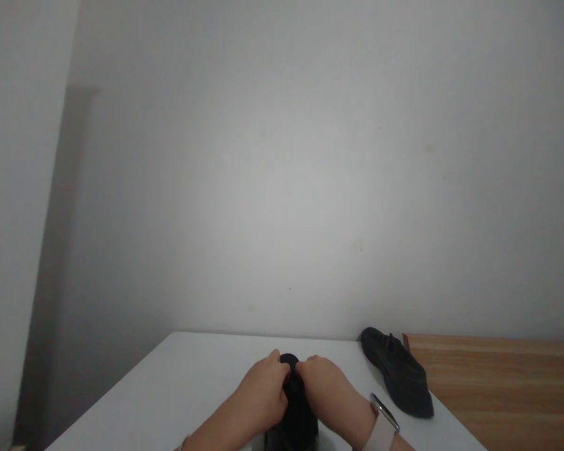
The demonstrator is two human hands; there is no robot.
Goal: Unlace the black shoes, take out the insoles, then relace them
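A black shoe (pixel 299 421) stands at the near middle of the white table, its rounded far end showing between my hands and its near part cut off by the lower picture edge. My left hand (pixel 267 387) is closed at the shoe's left side, thumb and fingers pressed together. From the right, my right hand (pixel 326 387) is likewise closed on the shoe, close to the left one. Between the fingertips the detail is dark, and I cannot make out any laces there. A second black lace-up shoe (pixel 397 373) lies at the table's right edge, touched by neither hand.
The white table (pixel 192 369) reaches back to a pale grey wall (pixel 282 188). Right of the table is a wood-grain surface (pixel 502 388). A watch (pixel 383 416) with a light strap is on my right wrist.
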